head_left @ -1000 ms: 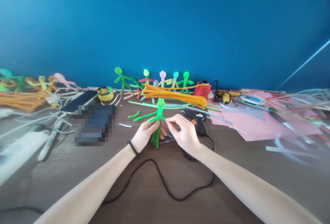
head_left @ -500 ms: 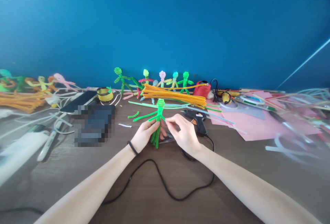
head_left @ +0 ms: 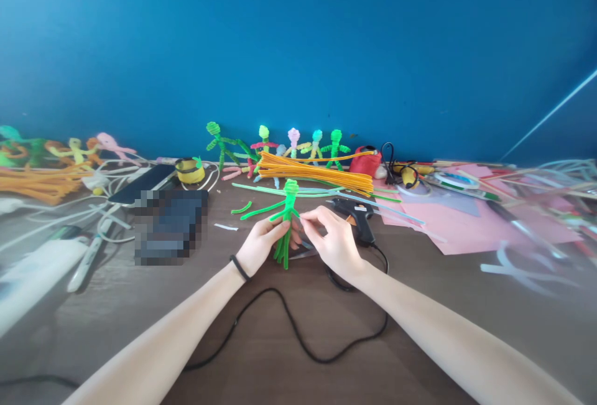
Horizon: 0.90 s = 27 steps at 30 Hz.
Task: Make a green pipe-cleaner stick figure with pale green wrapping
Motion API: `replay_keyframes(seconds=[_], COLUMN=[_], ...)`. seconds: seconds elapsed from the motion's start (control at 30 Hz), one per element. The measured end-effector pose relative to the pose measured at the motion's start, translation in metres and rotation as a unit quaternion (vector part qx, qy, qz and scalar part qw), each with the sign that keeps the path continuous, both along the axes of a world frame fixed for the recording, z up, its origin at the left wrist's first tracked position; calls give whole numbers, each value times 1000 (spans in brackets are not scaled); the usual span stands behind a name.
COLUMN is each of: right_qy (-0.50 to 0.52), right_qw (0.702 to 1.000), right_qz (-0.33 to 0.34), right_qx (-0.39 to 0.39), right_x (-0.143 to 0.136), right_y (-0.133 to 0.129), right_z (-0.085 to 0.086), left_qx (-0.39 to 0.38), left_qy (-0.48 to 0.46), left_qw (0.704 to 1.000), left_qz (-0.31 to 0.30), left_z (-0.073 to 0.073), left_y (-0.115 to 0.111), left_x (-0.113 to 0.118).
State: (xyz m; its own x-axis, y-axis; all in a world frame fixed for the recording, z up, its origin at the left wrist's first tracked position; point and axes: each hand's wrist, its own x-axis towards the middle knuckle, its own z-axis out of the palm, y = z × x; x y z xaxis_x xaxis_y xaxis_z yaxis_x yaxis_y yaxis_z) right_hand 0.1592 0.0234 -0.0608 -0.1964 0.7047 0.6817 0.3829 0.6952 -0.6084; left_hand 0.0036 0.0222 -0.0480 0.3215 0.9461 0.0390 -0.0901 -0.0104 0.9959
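Observation:
Over the middle of the table, a green pipe-cleaner figure (head_left: 291, 190) stands upright with a coiled head, loose arm stems and several stems hanging below. My left hand (head_left: 259, 244) is closed around its body, thumb in front. On the other side, my right hand (head_left: 336, 244) pinches the end of the short arm stem that points right. Partly hidden behind the hands, scissors (head_left: 304, 252) lie on the table. A black glue gun (head_left: 358, 214) lies just beyond my right hand. One short green pipe-cleaner piece (head_left: 241, 207) rests to the left.
An orange pipe-cleaner bundle (head_left: 317, 172) lies ahead, with several finished figures (head_left: 336, 144) along the blue wall. Phones (head_left: 173, 224) and white cables are at left. Pink paper (head_left: 448, 231) covers part of the right side. A black cord (head_left: 298, 330) curves across the front.
The green figure has shifted very slightly, its hanging stems swinging a little to the right. Both hands keep the same grip and place.

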Motion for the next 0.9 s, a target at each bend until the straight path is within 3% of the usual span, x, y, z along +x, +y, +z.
replay_keyframes(seconds=[0.2,0.9], right_qy=[-1,-11], right_qw=[1000,1000], right_qz=[3,18], right_qx=[-10,-7], right_x=[1,0], right_y=[-1,-1], right_z=[0,0], left_qx=[-20,-19], left_qy=[54,25], left_qw=[998,999], left_qz=[3,-15], left_z=[1,-5], left_y=[-1,1], left_x=[-1,-3])
